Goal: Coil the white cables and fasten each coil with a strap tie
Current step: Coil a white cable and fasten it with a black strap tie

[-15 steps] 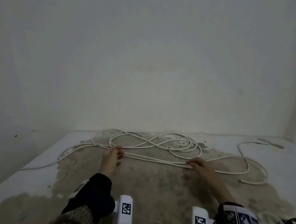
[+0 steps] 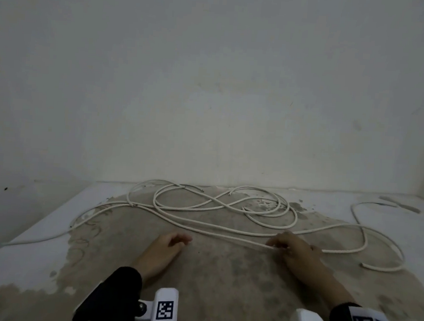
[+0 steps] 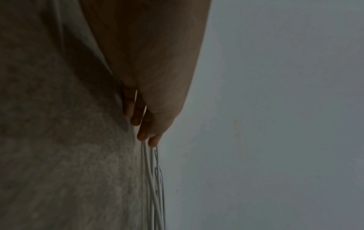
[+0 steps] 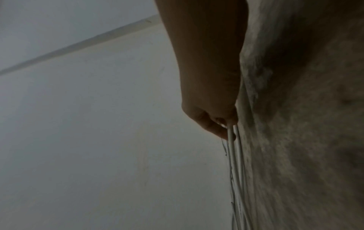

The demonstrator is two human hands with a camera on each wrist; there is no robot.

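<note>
Seen from the head camera, the white cable [image 2: 217,206] lay in loose overlapping loops on a stained floor [image 2: 222,286] at the foot of a pale wall [image 2: 211,85], one end trailing away to the left and another long bend curving out to the right. The left hand [image 2: 167,247] rested low on the floor with its fingers loosely curled and nothing in them, just short of the nearest strands. The right hand [image 2: 292,248] lay over those strands, its fingertips [image 2: 274,243] pinching a run of cable. Dark sleeves and wrist-mounted tags showed at the bottom edge.

From the left wrist, the left hand [image 3: 149,118] pointed at the cable strands [image 3: 153,179], its fingertips [image 3: 141,135] at their near end; whether they touched could not be told in the dim frame.

From the right wrist, the right hand [image 4: 214,118] was closed on two or three cable strands [image 4: 234,163], which ran away along the floor.
</note>
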